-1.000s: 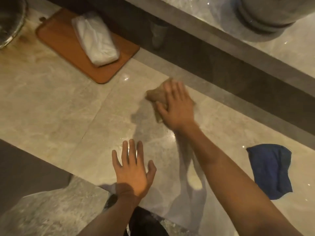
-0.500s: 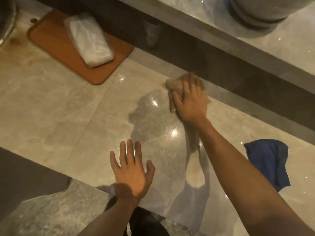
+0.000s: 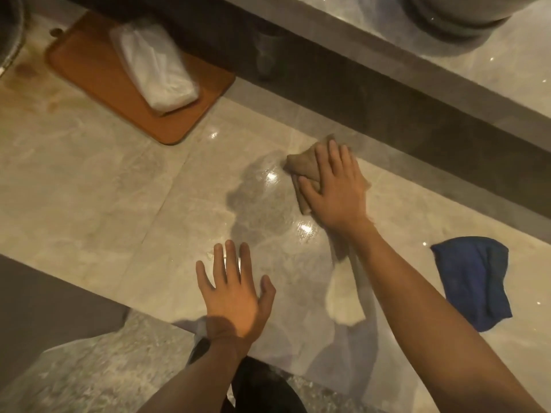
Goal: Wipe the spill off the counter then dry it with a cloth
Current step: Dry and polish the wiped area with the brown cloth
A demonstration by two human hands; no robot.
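Head view: right hand (image 3: 335,189) spread flat, pressing tan cloth (image 3: 304,169) on counter (image 3: 89,204); left hand (image 3: 234,293) splayed, bracing; best sweep overlapping strokes across wet sheen (image 3: 262,210); blue cloth (image 3: 474,281) waits for drying.

tan rag (image 3: 304,169), blue cloth (image 3: 474,281), beige marble counter (image 3: 89,189)

Right hand (image 3: 335,190) flat, pressing; left hand (image 3: 235,296) splayed.

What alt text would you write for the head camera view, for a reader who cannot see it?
The right hand presses a tan cloth flat on a wet, glossy marble counter, while the left hand rests open nearby. A blue cloth lies to the right; a wooden board holds a wrapped white packet.
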